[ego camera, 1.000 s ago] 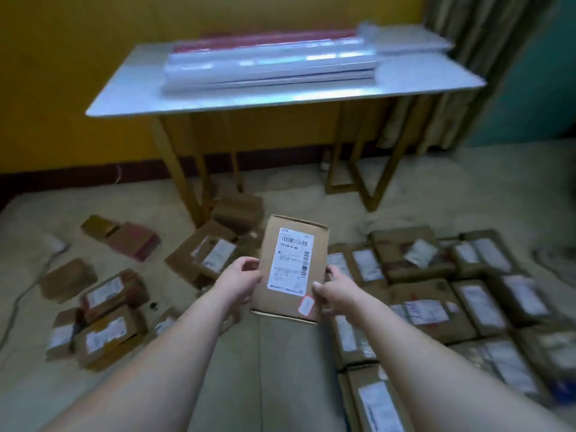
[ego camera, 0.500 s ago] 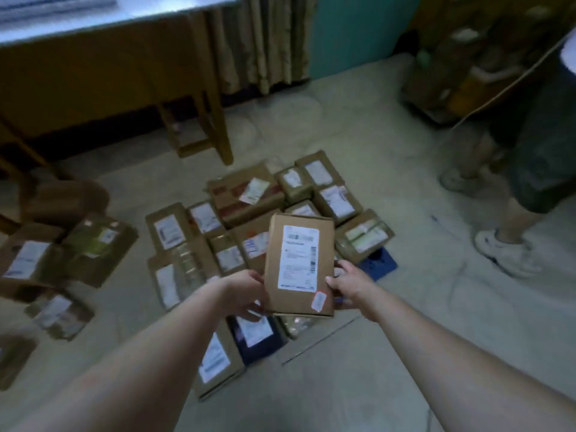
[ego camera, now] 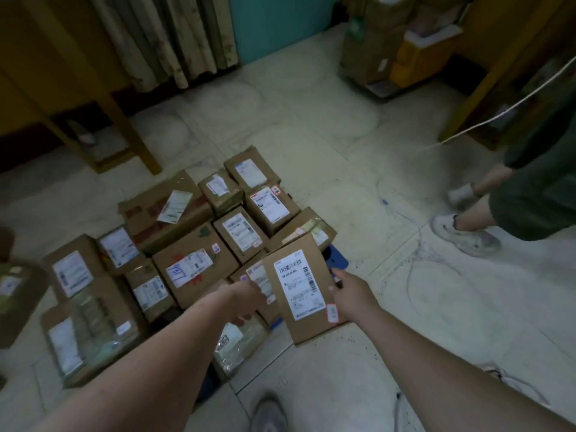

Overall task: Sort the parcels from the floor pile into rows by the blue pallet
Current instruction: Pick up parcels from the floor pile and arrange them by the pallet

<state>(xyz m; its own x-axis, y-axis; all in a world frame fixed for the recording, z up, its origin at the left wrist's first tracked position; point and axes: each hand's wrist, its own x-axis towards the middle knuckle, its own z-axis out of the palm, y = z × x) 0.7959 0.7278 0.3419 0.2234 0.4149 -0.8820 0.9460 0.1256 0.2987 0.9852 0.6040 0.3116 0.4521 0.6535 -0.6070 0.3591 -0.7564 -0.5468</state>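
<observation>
The person holds one box (ego camera: 304, 286) up in the air, label side up, over the near right corner of the rows (ego camera: 193, 244); the right hand (ego camera: 350, 293) grips its right edge, fingers curled round it; the left hand (ego camera: 246, 299) is at its left edge, but the box hides the fingers, so its grip cannot be told. The blue pallet (ego camera: 338, 260) peeks out just behind the box, under the sorted boxes. The floor (ego camera: 343, 378) in front looks like the free spot. To do this well, it seems best to bring the box down flat, line its long side up with the box beside it, keep the label up, and let go only when it sits firm; the other person's shoe (ego camera: 464, 235) is well apart.
</observation>
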